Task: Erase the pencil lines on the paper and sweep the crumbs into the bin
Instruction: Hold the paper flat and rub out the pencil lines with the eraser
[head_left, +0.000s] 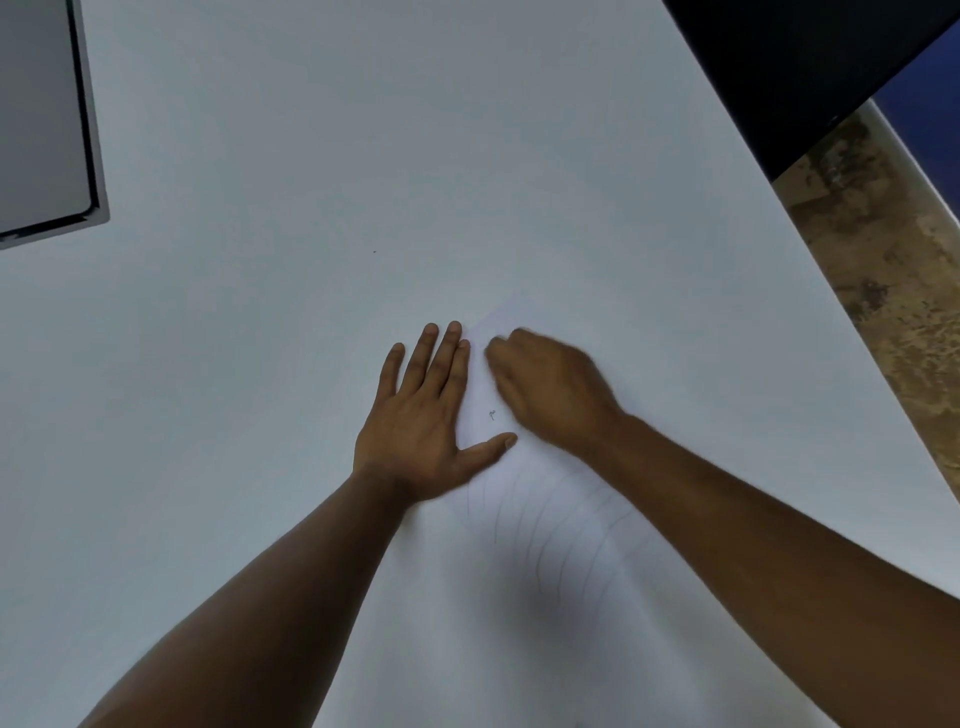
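White paper (545, 499) under both hands, eraser perhaps hidden.

Left hand (423, 415) flat, right hand (550, 387) curled.

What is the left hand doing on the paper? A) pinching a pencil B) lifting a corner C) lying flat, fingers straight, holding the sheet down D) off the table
C: the left hand lies flat with straight fingers on the left edge of the paper, while the blurred right hand works beside it.

White table (363, 156), mottled brown floor (883, 270) beyond its right edge
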